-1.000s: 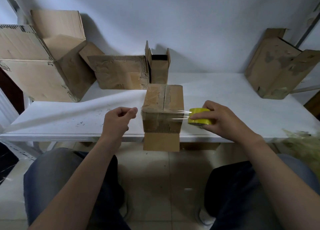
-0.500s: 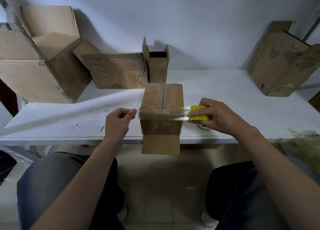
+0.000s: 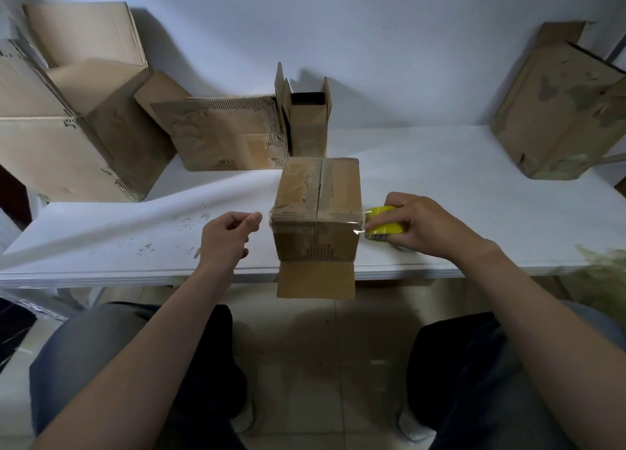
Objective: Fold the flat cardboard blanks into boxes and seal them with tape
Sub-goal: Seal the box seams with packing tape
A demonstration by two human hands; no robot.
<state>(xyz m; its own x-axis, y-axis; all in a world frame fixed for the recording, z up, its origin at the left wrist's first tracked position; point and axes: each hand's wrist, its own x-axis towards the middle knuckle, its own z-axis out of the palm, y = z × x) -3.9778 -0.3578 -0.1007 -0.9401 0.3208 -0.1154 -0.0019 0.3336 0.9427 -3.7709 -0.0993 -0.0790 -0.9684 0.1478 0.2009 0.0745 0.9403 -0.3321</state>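
A: Yellow tape roll (image 3: 384, 224) slides in beside the box (image 3: 316, 192) at the table (image 3: 440, 178) edge, right hand (image 3: 426, 226) curled round it.
B: Left hand (image 3: 227, 239) pinches the strip (image 3: 315, 221) end; it's down across the seam now. Seal nearly made.

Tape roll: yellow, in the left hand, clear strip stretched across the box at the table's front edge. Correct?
Wrong hand. The head view shows the yellow tape roll gripped by the right hand; the left hand seems to pinch the clear strip at its other end. The strip does cross the box at the front edge of the table.
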